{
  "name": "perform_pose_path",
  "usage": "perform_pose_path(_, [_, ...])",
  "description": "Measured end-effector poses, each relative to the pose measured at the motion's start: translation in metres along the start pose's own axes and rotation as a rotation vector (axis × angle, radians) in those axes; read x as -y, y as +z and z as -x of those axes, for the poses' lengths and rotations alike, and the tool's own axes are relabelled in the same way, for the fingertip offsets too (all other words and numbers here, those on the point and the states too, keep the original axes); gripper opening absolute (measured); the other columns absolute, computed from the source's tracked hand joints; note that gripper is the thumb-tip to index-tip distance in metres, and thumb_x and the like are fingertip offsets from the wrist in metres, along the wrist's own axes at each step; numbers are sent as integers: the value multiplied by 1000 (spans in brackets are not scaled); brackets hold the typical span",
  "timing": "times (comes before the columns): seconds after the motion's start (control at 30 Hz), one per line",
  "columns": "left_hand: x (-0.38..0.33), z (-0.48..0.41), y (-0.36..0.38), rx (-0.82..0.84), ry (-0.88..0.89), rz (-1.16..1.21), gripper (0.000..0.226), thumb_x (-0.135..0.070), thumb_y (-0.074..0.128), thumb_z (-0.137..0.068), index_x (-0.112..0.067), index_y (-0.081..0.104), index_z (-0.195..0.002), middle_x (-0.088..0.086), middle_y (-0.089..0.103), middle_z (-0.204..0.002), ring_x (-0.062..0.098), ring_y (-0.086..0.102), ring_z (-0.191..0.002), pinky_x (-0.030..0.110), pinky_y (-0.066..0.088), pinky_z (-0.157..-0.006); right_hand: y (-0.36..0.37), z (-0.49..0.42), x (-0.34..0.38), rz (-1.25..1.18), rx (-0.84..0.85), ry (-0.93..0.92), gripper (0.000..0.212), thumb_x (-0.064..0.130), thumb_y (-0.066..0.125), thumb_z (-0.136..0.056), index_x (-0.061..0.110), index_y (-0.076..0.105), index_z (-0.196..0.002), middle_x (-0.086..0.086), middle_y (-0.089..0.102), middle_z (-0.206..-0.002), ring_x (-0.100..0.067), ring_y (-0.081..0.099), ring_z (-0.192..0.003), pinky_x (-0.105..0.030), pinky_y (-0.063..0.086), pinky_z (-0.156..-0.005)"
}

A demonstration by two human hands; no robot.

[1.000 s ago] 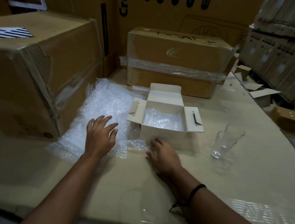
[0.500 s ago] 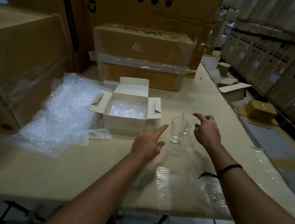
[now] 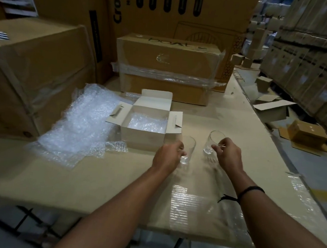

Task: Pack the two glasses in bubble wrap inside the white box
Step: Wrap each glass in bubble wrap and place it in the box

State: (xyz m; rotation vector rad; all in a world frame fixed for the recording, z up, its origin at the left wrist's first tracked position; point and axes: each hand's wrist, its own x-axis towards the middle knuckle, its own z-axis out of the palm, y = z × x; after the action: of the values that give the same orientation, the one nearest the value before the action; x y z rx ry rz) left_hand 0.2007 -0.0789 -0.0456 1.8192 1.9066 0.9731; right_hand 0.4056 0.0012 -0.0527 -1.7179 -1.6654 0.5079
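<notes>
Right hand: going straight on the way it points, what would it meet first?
The farther glass, which the right hand grips. Past that, its line runs toward the right flap of the white box, though depth is hard to judge.

Left hand grips near glass; right hand grips tilted glass.

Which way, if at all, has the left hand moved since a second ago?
Yes. The left hand has moved right: it lay on the bubble wrap left of the white box; now it grips a glass right of it.
</notes>
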Motion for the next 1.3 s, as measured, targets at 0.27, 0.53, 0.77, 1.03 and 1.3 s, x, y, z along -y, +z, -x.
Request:
perform_pose_path(0.27, [74,39,-72,-259,-48,35,17,-18,73,-84,-17,72,-101,-1,75,-85,15,69,-81,29,54,-74,34,52,53,-74,81,-297,18,24,76,-82,14,62,-88,-8,69,-84,-22,65,-81,-35,53,-74])
perform_pose_path(0.53, [115,30,-105,-226,-119,-19,17,-18,71,-85,-21,71,-102,-6,71,-80,16,66,-82,23,44,-69,96,72,112,-121,183,-329,19,25,75,-83,15,61,-91,-4,68,-83,-20,65,-80,-32,51,-72])
perform_pose_path(0.77, [132,17,-111,-91,-83,-69,41,-36,65,-89,-32,58,-130,9,71,-106,27,65,-101,38,53,-84,116,71,115,-77,148,-287,22,34,73,-85,20,61,-96,-4,69,-89,-21,67,-86,-33,53,-74])
perform_pose_path(1.03, [175,21,-145,-428,-87,68,42,-15,62,-90,-19,60,-132,6,69,-118,26,61,-108,29,45,-90,126,130,123,41,-161,-523,25,34,59,-87,12,64,-98,-7,61,-100,-24,56,-92,-33,46,-80])
perform_pose_path(1.3, [272,-49,-184,-145,-199,-529,46,-24,48,-99,-24,42,-145,4,34,-155,23,22,-146,48,12,-115,187,169,138,373,105,-392,31,44,63,-85,17,63,-101,-5,59,-102,-27,53,-97,-37,44,-82])
